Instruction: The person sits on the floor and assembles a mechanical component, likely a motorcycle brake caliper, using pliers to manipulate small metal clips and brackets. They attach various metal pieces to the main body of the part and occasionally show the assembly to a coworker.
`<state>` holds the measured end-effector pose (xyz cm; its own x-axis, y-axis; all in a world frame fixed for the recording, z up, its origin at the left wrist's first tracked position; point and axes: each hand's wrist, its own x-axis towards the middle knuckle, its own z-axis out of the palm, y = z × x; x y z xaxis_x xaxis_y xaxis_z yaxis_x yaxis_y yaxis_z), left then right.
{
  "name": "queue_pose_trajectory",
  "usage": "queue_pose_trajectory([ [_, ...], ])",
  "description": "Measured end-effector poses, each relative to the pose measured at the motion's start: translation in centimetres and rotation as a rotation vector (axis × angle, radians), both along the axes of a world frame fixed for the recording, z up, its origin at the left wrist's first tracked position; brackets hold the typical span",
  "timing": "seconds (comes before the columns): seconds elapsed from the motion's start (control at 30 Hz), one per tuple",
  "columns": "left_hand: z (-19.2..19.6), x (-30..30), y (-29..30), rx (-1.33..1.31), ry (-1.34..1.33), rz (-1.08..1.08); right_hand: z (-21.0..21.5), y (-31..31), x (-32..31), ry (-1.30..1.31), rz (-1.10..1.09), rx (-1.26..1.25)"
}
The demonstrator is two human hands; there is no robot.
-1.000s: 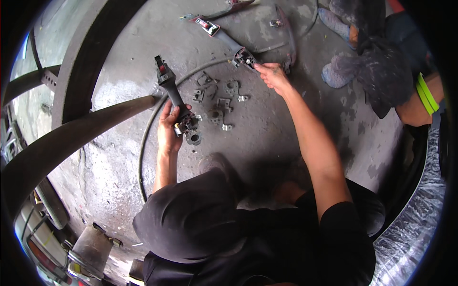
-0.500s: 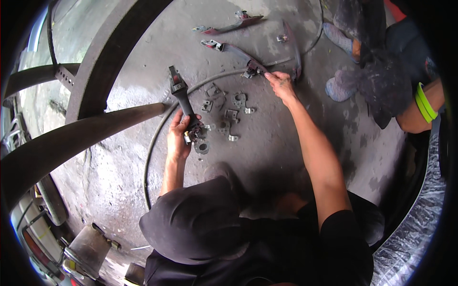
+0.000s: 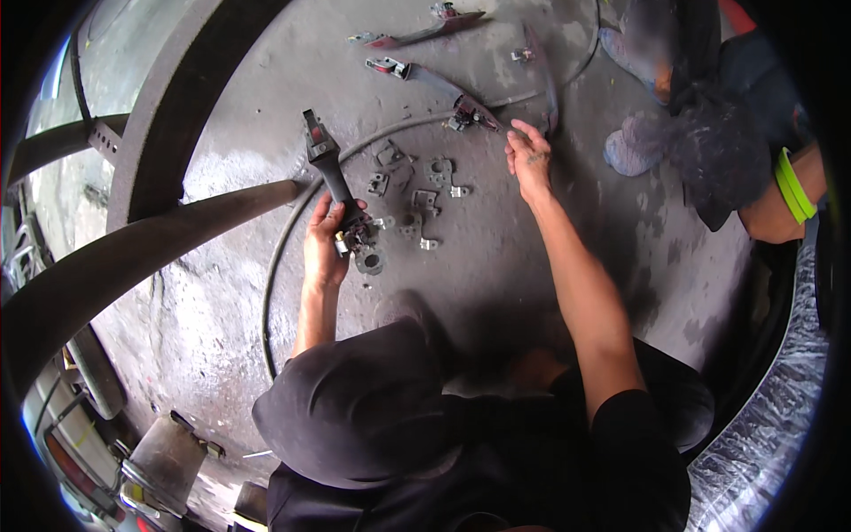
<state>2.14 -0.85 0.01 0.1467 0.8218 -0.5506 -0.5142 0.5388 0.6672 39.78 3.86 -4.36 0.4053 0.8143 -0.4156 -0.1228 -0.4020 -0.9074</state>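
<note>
1. The left hand is closed around the lower end of a dark lever-shaped part, which rises from the grip up and away from the person, its far end tipped slightly to the left.
2. At the gripped end of that part sits a small cluster of metal fittings, touching the fingers; a dark ring-shaped piece lies on the concrete floor just beside it.
3. The right hand is held out over the floor with the fingers loosely spread and nothing in it, well apart from the lever-shaped part.
4. Between the two hands lie several small metal brackets, scattered on the floor, nearer the left hand than the right.
5. Just beyond the right hand's fingertips lies a second long dark part with a clip at each end; a third one lies farther off.
6. A thin black hose curves across the floor behind the left hand.
7. At the upper right, another person's shoes stand near the right hand, with a green wristband on that person's arm.
</note>
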Motion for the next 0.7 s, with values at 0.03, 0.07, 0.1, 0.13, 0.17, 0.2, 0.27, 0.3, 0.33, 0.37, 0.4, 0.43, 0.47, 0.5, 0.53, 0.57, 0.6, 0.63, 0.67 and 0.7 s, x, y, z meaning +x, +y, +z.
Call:
queue_pose_trajectory([
  [0.03, 0.0, 0.0, 0.0, 0.000, 0.005, -0.001, -0.2, -0.6, 0.1, -0.003, 0.012, 0.002],
  [0.07, 0.0, 0.0, 0.0, 0.001, 0.024, -0.013, -0.5, -1.1, 0.0, 0.004, 0.022, -0.003],
  [0.1, 0.2, 0.2, 0.1, -0.004, 0.010, -0.009, -0.8, -1.6, -0.1, 0.011, 0.031, -0.009],
  [0.13, 0.4, 0.3, 0.2, -0.009, -0.004, -0.004, -1.0, -2.1, -0.2, 0.017, 0.039, -0.015],
  [0.17, 0.5, 0.4, 0.3, -0.015, -0.018, 0.002, -1.3, -2.7, -0.3, 0.034, 0.048, -0.023],
  [0.2, 0.5, 0.4, 0.3, 0.004, -0.028, -0.006, -1.4, -3.1, -0.6, 0.052, 0.060, -0.030],
  [0.27, 0.5, 0.5, 0.4, 0.003, -0.016, -0.004, -1.6, -4.1, -1.1, 0.080, 0.078, -0.040],
  [0.3, 0.5, 0.6, 0.4, 0.005, -0.010, -0.005, -1.8, -4.6, -1.4, 0.079, 0.090, -0.040],
  [0.33, 0.6, 0.6, 0.4, 0.000, -0.009, -0.001, -2.0, -5.0, -1.5, 0.078, 0.101, -0.040],
  [0.37, 0.6, 0.7, 0.3, -0.006, -0.008, 0.002, -2.2, -5.5, -1.6, 0.077, 0.112, -0.040],
  [0.4, 0.6, 0.7, 0.4, -0.010, -0.006, 0.006, -2.1, -6.0, -1.7, 0.074, 0.125, -0.054],
  [0.43, 0.7, 0.7, 0.4, -0.008, -0.009, 0.009, -2.1, -6.3, -1.9, 0.071, 0.129, -0.059],
  [0.47, 0.7, 0.7, 0.4, -0.007, -0.013, 0.012, -2.2, -6.6, -2.2, 0.068, 0.133, -0.064],
  [0.5, 0.9, 0.7, 0.2, -0.011, -0.014, 0.020, -1.9, -7.0, -2.9, 0.067, 0.142, -0.075],
  [0.53, 1.1, 0.8, 0.3, -0.014, -0.005, 0.023, -1.5, -7.4, -3.4, 0.066, 0.161, -0.105],
  [0.57, 1.2, 1.0, 0.7, -0.018, 0.004, 0.026, -1.1, -7.3, -3.7, 0.049, 0.200, -0.073],
  [0.6, 1.6, 0.8, 0.3, -0.038, 0.026, 0.037, -0.8, -8.0, -4.5, 0.047, 0.246, -0.054],
  [0.63, 1.5, 0.8, 0.4, -0.021, 0.000, 0.037, -0.1, -8.1, -5.5, 0.044, 0.290, -0.029],
  [0.67, 1.4, 0.8, 0.3, -0.026, 0.038, 0.014, 0.7, -8.6, -6.3, 0.037, 0.339, -0.061],
  [0.7, 1.4, 0.9, 0.2, -0.032, 0.074, -0.014, 1.4, -9.1, -7.2, 0.057, 0.373, -0.039],
])
